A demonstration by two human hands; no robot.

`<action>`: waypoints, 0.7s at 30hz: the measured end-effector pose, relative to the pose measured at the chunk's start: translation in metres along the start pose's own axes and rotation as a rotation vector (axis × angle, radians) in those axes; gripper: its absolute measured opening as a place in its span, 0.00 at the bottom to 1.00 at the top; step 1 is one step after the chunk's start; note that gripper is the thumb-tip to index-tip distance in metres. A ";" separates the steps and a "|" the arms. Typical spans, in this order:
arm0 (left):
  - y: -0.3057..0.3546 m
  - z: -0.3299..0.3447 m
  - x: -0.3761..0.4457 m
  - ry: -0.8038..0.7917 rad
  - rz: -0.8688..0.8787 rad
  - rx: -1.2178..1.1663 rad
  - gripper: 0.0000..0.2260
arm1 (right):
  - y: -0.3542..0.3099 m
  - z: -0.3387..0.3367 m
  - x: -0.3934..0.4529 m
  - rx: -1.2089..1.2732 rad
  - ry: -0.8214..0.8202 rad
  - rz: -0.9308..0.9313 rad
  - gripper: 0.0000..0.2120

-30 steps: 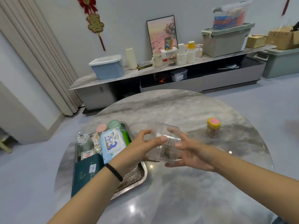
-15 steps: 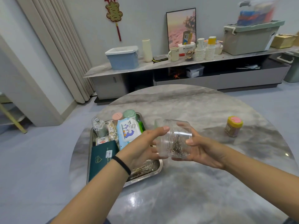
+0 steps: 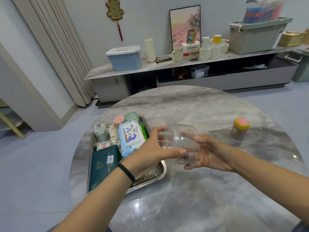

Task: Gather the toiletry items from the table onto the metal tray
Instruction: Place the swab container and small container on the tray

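I hold a clear plastic jar (image 3: 178, 141) with small metal pins in its bottom, tilted above the table just right of the metal tray (image 3: 163, 171). My left hand (image 3: 150, 153) grips its left side, thumb along the front and fingers over the top. My right hand (image 3: 210, 153) cups it from the right and below. The tray on the table's left carries a blue-white wet wipes pack (image 3: 131, 137), a dark green box (image 3: 103, 166), cotton swab containers (image 3: 100, 131), a pink-lidded tube (image 3: 119, 120) and a green bottle (image 3: 144, 131). A yellow-lidded jar (image 3: 240, 128) stands alone at the table's right.
The round grey marble table (image 3: 192, 111) extends behind and in front of my hands. Beyond it, a low TV cabinet (image 3: 184, 76) holds storage boxes, cups and a picture frame. Curtains (image 3: 55, 47) hang at the left.
The jar has tipped further, its mouth now pointing up and left, and both hands have shifted slightly with it. The camera view has turned a little left.
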State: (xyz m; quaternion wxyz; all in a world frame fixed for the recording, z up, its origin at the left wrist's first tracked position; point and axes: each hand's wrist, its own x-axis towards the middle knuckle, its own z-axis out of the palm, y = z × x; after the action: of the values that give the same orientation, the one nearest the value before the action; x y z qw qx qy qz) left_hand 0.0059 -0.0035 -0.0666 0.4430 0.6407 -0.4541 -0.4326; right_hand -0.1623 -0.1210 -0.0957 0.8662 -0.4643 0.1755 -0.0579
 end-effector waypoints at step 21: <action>-0.013 0.003 0.003 -0.095 0.114 0.231 0.44 | -0.010 -0.004 0.005 -0.172 0.116 0.129 0.32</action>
State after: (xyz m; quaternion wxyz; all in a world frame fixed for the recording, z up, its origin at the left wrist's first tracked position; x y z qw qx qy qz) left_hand 0.0061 -0.0043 -0.0807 0.3681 0.6395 -0.5568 -0.3814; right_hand -0.1589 -0.1313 -0.0906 0.8137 -0.5203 0.2590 -0.0134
